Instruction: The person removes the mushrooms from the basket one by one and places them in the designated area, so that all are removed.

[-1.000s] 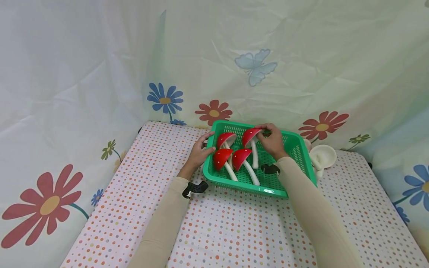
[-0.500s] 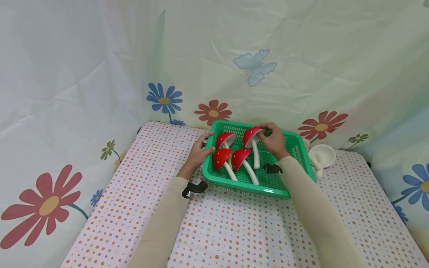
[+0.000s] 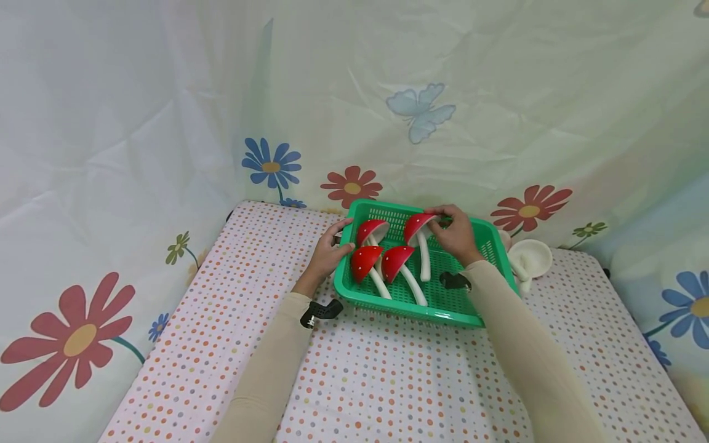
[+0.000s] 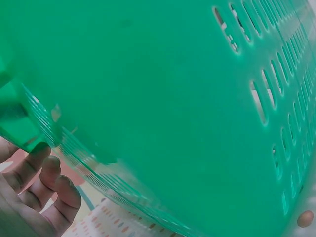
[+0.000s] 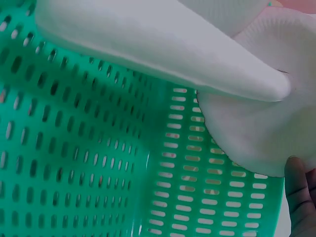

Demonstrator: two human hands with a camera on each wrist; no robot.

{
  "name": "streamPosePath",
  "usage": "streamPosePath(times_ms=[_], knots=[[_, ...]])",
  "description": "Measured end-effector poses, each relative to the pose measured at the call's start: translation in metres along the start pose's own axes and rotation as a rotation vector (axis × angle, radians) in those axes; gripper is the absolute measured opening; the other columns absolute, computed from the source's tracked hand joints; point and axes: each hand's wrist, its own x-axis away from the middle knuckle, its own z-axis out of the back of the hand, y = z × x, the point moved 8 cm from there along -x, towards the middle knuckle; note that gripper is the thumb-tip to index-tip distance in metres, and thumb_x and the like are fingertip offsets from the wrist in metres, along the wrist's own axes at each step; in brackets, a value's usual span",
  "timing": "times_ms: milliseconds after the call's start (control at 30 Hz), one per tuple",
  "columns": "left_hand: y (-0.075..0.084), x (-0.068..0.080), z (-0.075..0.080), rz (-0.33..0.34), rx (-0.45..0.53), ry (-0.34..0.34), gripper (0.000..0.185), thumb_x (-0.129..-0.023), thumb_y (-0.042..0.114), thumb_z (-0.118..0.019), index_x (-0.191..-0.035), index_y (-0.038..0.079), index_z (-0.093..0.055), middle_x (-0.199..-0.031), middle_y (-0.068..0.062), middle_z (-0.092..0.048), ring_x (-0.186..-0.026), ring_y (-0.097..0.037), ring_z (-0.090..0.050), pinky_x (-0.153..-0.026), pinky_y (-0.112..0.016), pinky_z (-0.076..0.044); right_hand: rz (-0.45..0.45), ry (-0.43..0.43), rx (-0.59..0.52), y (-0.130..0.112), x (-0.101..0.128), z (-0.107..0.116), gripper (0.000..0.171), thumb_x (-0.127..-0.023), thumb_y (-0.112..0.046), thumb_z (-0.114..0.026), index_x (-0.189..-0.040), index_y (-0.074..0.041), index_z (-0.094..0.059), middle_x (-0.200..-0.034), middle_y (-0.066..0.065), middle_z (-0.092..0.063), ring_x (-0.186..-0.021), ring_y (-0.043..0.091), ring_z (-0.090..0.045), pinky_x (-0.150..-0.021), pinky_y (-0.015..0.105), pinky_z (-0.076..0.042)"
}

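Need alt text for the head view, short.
A person's right hand holds the cap of a red toy mushroom in a green basket beside three more mushrooms. The left hand grips the basket's left rim. The basket sits on a polka-dot table against floral sheeting.

over the last second the red-capped toy mushroom with the white stem (image 3: pixel 419 234), pinched at its cap by the right hand (image 3: pixel 455 234), has shifted slightly right and toward the near side inside the green perforated plastic basket (image 3: pixel 487 241). the right hand has moved with it, and its sleeve now hides a little more of the basket's near right corner.
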Motion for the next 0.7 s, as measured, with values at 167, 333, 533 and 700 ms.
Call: streamPosePath(times_ms=[167,333,533,700], knots=[[-0.007,-0.002,0.001,0.001,-0.001,0.04,0.057,-0.095,0.003,-0.057,-0.15,0.01,-0.041,-0.144,-0.02,-0.043,-0.101,-0.02,-0.054,-0.076,-0.027,-0.053,-0.005,0.006,0.016,0.0,0.004,0.006,0.026,-0.097,-0.016,-0.06,-0.116,-0.001,-0.068,-0.121,0.017,-0.059,-0.1,0.022,-0.053,-0.082,0.03,-0.045],[-0.021,-0.008,0.002,0.013,0.01,0.048,0.057,-0.096,0.002,-0.056,-0.15,0.014,-0.042,-0.144,-0.018,-0.043,-0.102,-0.022,-0.053,-0.076,-0.027,-0.052,-0.016,0.011,0.029,0.002,0.006,0.008,0.025,-0.097,-0.016,-0.06,-0.116,-0.001,-0.068,-0.121,0.016,-0.06,-0.098,0.015,-0.052,-0.084,0.033,-0.046],[-0.02,-0.008,0.001,0.024,0.012,0.01,0.059,-0.096,0.001,-0.054,-0.152,0.009,-0.037,-0.149,-0.022,-0.038,-0.104,-0.023,-0.053,-0.077,-0.027,-0.052,-0.007,0.005,0.034,0.002,0.008,0.012,0.026,-0.097,-0.017,-0.06,-0.117,-0.001,-0.068,-0.121,0.016,-0.06,-0.098,0.013,-0.052,-0.083,0.027,-0.045],[-0.02,-0.007,0.002,0.014,0.015,0.03,0.058,-0.097,0.004,-0.056,-0.151,0.013,-0.04,-0.146,-0.019,-0.041,-0.105,-0.023,-0.053,-0.077,-0.026,-0.051,-0.003,0.002,0.038,0.003,0.008,0.016,0.026,-0.098,-0.017,-0.06,-0.117,-0.001,-0.068,-0.121,0.017,-0.059,-0.101,0.021,-0.054,-0.082,0.021,-0.044]])
